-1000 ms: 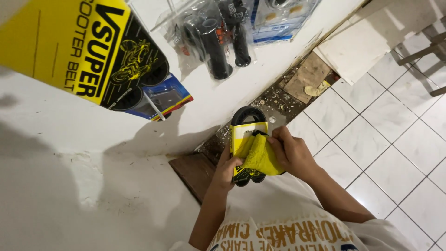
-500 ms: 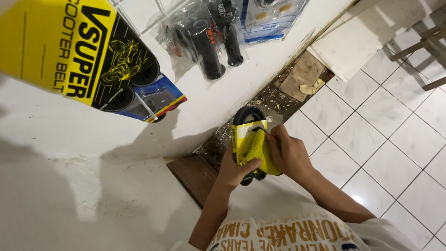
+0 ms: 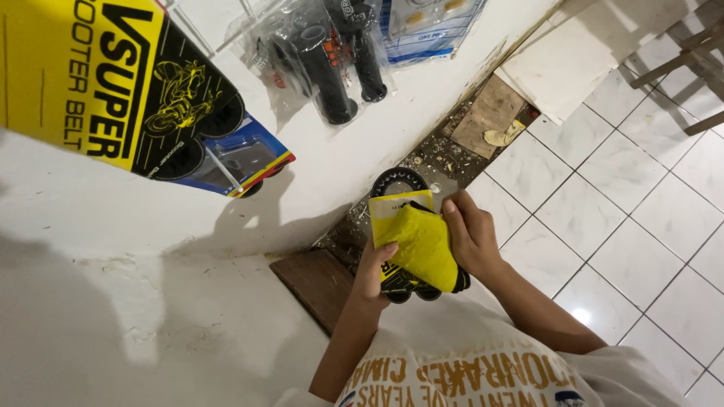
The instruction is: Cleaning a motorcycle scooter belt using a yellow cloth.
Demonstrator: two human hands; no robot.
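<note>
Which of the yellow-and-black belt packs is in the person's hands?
The small pack under the yellow cloth, held by both hands; the large one hangs on the wall.

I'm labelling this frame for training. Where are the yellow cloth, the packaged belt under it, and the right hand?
yellow cloth (image 3: 426,247), head view, middle of the folded cloth.
packaged belt (image 3: 397,181), head view, black toothed loop above the card.
right hand (image 3: 471,235), head view, back of the hand.
</note>
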